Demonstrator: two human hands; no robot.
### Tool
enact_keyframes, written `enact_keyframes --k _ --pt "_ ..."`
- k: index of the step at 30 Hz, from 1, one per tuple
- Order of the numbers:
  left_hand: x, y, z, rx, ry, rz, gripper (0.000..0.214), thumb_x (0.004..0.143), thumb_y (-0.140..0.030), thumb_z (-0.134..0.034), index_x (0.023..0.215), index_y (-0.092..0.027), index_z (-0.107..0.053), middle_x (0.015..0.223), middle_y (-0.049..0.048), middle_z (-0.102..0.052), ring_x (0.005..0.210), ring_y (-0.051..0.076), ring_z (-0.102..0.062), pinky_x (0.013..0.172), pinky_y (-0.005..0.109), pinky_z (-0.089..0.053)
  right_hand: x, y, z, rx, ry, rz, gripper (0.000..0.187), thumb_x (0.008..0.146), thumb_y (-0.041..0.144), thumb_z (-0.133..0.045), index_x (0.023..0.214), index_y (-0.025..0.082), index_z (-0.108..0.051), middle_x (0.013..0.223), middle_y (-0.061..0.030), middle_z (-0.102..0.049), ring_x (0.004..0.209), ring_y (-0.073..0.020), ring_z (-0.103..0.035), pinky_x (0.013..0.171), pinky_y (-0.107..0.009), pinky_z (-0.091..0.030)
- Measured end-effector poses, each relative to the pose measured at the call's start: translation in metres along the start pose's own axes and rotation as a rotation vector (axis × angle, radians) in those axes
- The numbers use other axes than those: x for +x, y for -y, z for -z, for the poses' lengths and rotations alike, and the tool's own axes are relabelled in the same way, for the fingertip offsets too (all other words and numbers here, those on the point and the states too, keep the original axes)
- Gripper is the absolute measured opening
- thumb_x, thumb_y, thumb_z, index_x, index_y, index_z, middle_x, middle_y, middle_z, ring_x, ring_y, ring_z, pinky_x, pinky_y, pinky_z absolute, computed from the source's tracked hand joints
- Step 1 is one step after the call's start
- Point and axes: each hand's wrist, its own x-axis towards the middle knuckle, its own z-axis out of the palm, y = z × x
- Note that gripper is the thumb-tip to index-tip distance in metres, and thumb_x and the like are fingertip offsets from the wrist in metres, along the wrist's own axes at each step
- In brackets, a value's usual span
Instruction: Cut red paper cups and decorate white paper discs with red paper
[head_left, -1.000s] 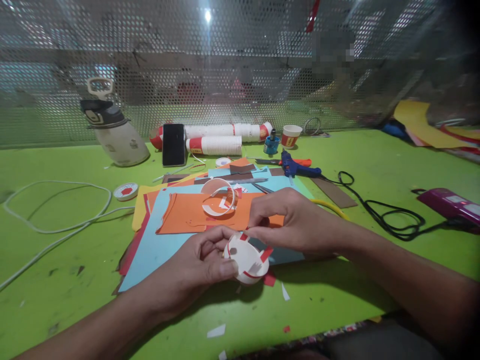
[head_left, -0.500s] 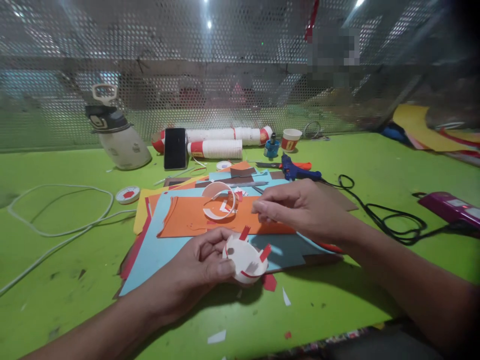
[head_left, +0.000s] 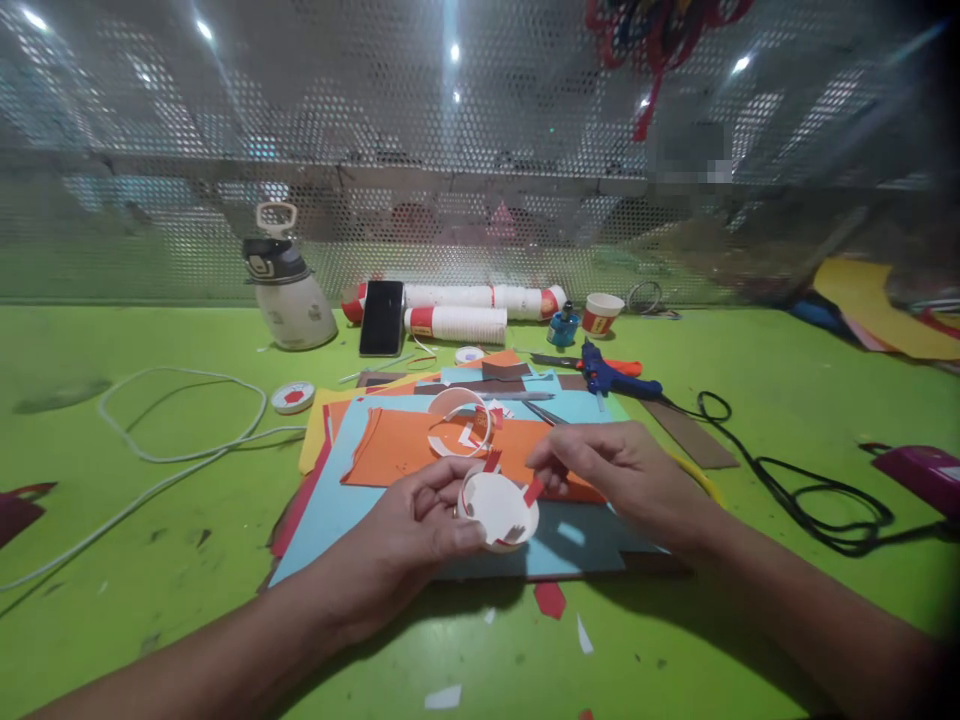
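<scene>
Here at the front, a red scrap [head_left: 550, 600] lay loose on the green table [head_left: 637, 660]. Just beyond, the left hand [head_left: 420, 520] had the shallow white cup piece [head_left: 495, 505] pinched, thumb over its rim, held up between the two hands. Two red tabs [head_left: 533, 491] already stood up from that rim! The right hand [head_left: 611, 470] hung close, fingers curled; whether they gripped anything, no telling. How much remained was unclear too. Farther back, a cut white ring [head_left: 448, 402] sat on the orange sheet [head_left: 397, 450], and the blue glue gun [head_left: 619, 381] lay untouched.
</scene>
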Motion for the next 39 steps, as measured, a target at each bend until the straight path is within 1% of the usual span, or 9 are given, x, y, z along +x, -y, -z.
enact_keyframes --k 4,8,10,13,18,23,29,32,39 --pt "0.003 -0.001 0.002 -0.008 0.006 -0.050 0.046 0.065 -0.024 -0.087 0.105 -0.015 -0.066 0.097 0.0072 -0.070 0.084 0.014 -0.065 0.078 0.023 -0.051 -0.002 -0.006 -0.006 0.075 0.023 0.033 0.057 0.090 0.065 -0.046 0.080 0.015 -0.071 0.073 -0.0071 -0.068 0.067 -0.0152 -0.061 0.063 -0.028 -0.050" --pt "0.003 -0.004 0.003 0.011 0.019 -0.062 0.031 0.077 -0.029 -0.077 0.101 -0.012 -0.069 0.097 0.0098 -0.069 0.087 0.018 -0.064 0.079 0.029 -0.052 -0.002 -0.007 -0.010 0.117 0.024 0.027 0.056 0.088 0.066 -0.049 0.085 0.014 -0.070 0.075 -0.0064 -0.066 0.068 -0.0154 -0.061 0.064 -0.029 -0.050" --pt "0.002 -0.006 0.004 -0.016 0.038 -0.047 0.029 0.084 -0.032 -0.069 0.102 -0.010 -0.070 0.098 0.0118 -0.069 0.091 0.022 -0.065 0.079 0.033 -0.053 -0.002 -0.006 -0.010 0.129 0.000 0.020 0.056 0.089 0.065 -0.049 0.089 0.013 -0.068 0.077 -0.0069 -0.066 0.069 -0.0157 -0.060 0.065 -0.030 -0.050" --pt "0.000 -0.008 0.006 -0.092 0.026 -0.024 0.032 0.086 -0.033 -0.065 0.105 -0.008 -0.068 0.096 0.0145 -0.070 0.088 0.026 -0.068 0.075 0.035 -0.053 -0.002 -0.008 -0.008 0.153 -0.022 0.031 0.055 0.091 0.062 -0.048 0.091 0.011 -0.068 0.079 -0.0083 -0.066 0.068 -0.0159 -0.060 0.065 -0.031 -0.050" --pt "0.001 -0.009 0.009 -0.192 0.095 0.118 0.035 0.088 -0.037 -0.057 0.106 -0.008 -0.064 0.088 0.0180 -0.073 0.076 0.025 -0.070 0.063 0.030 -0.051 0.001 -0.009 0.002 0.206 -0.015 0.083 0.047 0.090 0.058 -0.053 0.090 0.013 -0.068 0.078 -0.0060 -0.065 0.069 -0.0162 -0.061 0.070 -0.033 -0.050" --pt "0.003 -0.003 0.011 -0.195 0.180 0.232 0.041 0.088 -0.049 -0.053 0.098 -0.011 -0.065 0.082 0.0143 -0.072 0.066 0.022 -0.069 0.055 0.026 -0.046 0.004 -0.005 0.006 0.260 0.107 0.050 0.034 0.087 0.048 -0.064 0.090 0.015 -0.071 0.083 -0.0052 -0.068 0.075 -0.0149 -0.062 0.072 -0.030 -0.050" --pt "0.004 0.006 0.016 -0.186 0.247 0.360 0.048 0.092 -0.050 -0.045 0.103 -0.009 -0.067 0.081 0.0149 -0.072 0.064 0.019 -0.066 0.059 0.026 -0.044 0.006 -0.002 -0.007 0.292 0.330 -0.017 0.027 0.080 0.039 -0.073 0.090 0.014 -0.074 0.080 -0.0034 -0.071 0.074 -0.0150 -0.063 0.070 -0.029 -0.050" --pt "0.004 0.009 0.018 -0.196 0.256 0.389 0.049 0.092 -0.050 -0.045 0.102 -0.007 -0.067 0.081 0.0163 -0.072 0.064 0.020 -0.067 0.057 0.026 -0.044 0.005 -0.004 -0.012 0.298 0.356 -0.060 0.022 0.079 0.036 -0.075 0.087 0.015 -0.075 0.079 -0.0016 -0.070 0.074 -0.0138 -0.061 0.070 -0.027 -0.047" --pt "0.005 0.012 0.017 -0.211 0.236 0.420 0.050 0.091 -0.049 -0.046 0.098 -0.004 -0.068 0.077 0.0167 -0.073 0.060 0.019 -0.070 0.050 0.023 -0.047 0.002 -0.014 -0.018 0.396 0.357 -0.206 0.022 0.075 0.034 -0.079 0.079 0.013 -0.072 0.065 0.0026 -0.063 0.056 -0.0079 -0.048 0.054 -0.022 -0.036"
